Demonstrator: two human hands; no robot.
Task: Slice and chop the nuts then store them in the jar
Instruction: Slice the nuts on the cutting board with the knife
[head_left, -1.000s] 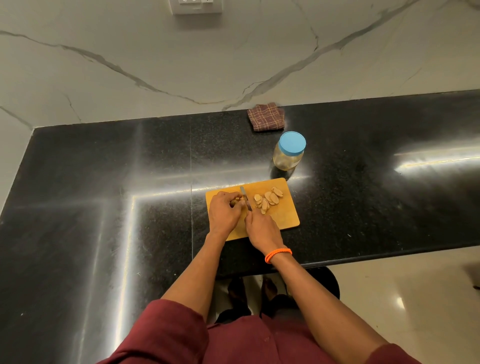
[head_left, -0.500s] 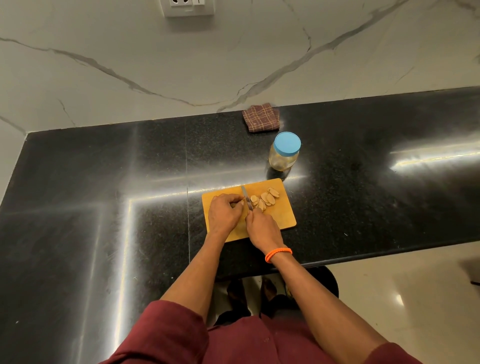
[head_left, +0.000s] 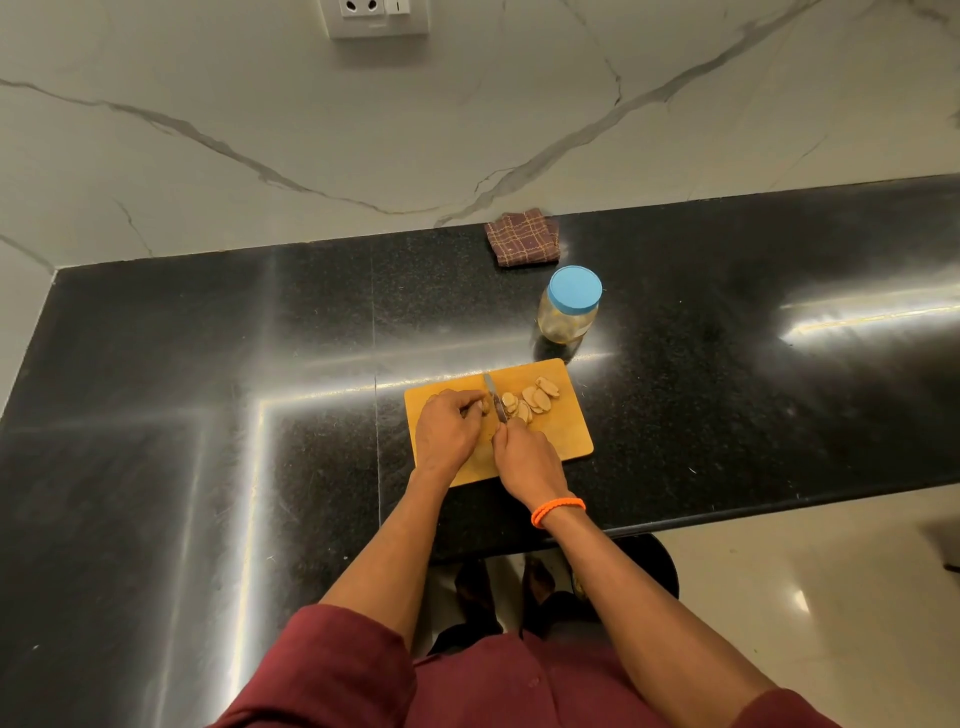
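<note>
Head view, looking down on a glossy black stone countertop (head_left: 208, 415) that fills the middle band of the frame. Just right of centre lies a rectangular yellow-orange cutting board (head_left: 563, 436), its long side slightly tilted. Both hands work over the left half of the board. The left hand (head_left: 447, 431) has its fingers curled downward, pinching a pale nut (head_left: 484, 407) against the board; most of that nut is hidden beneath the fingertips. The right hand (head_left: 527, 460), with an orange bracelet (head_left: 557, 509) at its wrist, is wrapped around the handle of a small knife — the handle itself is concealed within the grip. The narrow silver knife blade (head_left: 494, 397) projects toward the top of the frame, standing immediately right of the left fingertips and touching or nearly touching the held nut. To the right of the blade, on the upper middle of the board, lies a loose cluster of pale sliced nut pieces (head_left: 535, 400).

Above and just right of the board stands an upright clear jar with a round blue lid (head_left: 570, 306), the lid on — close to the board's upper edge but apart from it. Higher in the frame, against the veined white marble wall (head_left: 467, 114), lies a folded maroon checked cloth (head_left: 523, 238). A white wall socket plate (head_left: 375, 15) appears at the top edge.
</note>
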